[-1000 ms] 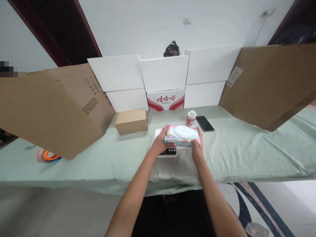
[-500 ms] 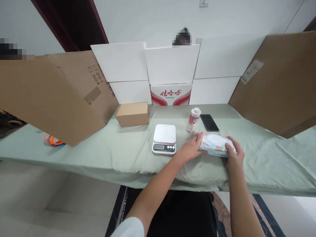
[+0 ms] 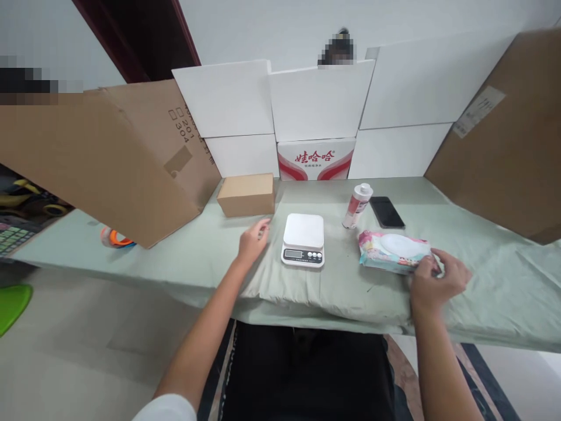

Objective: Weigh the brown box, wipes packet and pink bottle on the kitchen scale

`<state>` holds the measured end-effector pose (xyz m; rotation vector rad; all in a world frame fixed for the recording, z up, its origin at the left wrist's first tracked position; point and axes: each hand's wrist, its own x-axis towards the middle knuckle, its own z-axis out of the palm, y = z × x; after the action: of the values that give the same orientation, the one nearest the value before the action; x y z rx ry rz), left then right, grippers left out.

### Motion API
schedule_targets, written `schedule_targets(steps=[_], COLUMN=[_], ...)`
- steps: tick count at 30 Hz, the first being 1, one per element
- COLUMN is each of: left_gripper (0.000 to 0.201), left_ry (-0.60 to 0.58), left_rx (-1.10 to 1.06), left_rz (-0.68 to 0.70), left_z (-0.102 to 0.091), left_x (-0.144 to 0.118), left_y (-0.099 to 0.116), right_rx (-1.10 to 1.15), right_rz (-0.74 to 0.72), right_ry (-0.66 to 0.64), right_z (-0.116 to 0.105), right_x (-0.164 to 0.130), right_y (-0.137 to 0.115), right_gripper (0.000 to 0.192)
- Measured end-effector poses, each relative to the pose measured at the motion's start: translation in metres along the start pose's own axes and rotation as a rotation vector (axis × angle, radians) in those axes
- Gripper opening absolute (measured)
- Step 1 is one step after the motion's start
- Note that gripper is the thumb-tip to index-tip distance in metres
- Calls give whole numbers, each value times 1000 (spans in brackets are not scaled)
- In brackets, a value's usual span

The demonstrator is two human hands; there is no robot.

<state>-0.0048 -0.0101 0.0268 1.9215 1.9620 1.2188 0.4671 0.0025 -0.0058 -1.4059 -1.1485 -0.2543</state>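
My left hand hovers over the cloth between a small brown cardboard box and a white kitchen scale. Its fingers are loosely bent and apart, with nothing in them. On the right, a pink and light-blue pack of wet wipes with a white oval lid lies flat. My right hand has its fingers and thumb closed at the pack's right end. Behind the pack stand a white and pink bottle and a black smartphone lying flat.
White panels and a printed white carton line the table's back. Large brown cardboard sheets flank both sides. Orange tape sits at the left on the green cloth. A person's head shows behind the panels.
My left hand has let go of the wipes pack and moved left past the scale, near the brown box. My right hand stays at the pack's right end. The view has shifted slightly.
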Motion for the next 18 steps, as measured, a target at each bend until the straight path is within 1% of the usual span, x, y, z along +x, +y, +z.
schedule_targets(steps=[2, 4, 6, 8, 10, 12, 13, 15, 18], left_gripper=[31, 26, 22, 20, 19, 18, 17, 17, 16], left_ry=[-4, -25, -48, -75, -109, -154, -176, -220, -278], left_rx=[78, 102, 78, 47, 14, -18, -31, -50, -47], left_rz=[-117, -152, -149, -139, -123, -99, -86, -60, -32], left_z=[-14, -14, -2, 17, 34, 45, 47, 49, 47], left_x=[15, 31, 46, 59, 68, 73, 74, 74, 73], left_y=[-22, -30, -29, -23, -18, -17, -18, -21, -25], right_rx=[-98, -107, -17, 118, 239, 351, 413, 527, 608], right_rz=[-139, -217, -274, -293, -226, -87, -8, 131, 243], right_ry=[70, 77, 31, -47, -153, -250, -287, -333, -354], right_z=[4, 9, 17, 32, 54, 82, 97, 126, 156], right_x=[-2, -3, -4, -5, -7, -9, -11, -18, -31], right_y=[-16, -41, -72, -104, -133, -152, -158, -162, -157], right_gripper=[21, 18, 19, 19, 20, 21, 21, 21, 18])
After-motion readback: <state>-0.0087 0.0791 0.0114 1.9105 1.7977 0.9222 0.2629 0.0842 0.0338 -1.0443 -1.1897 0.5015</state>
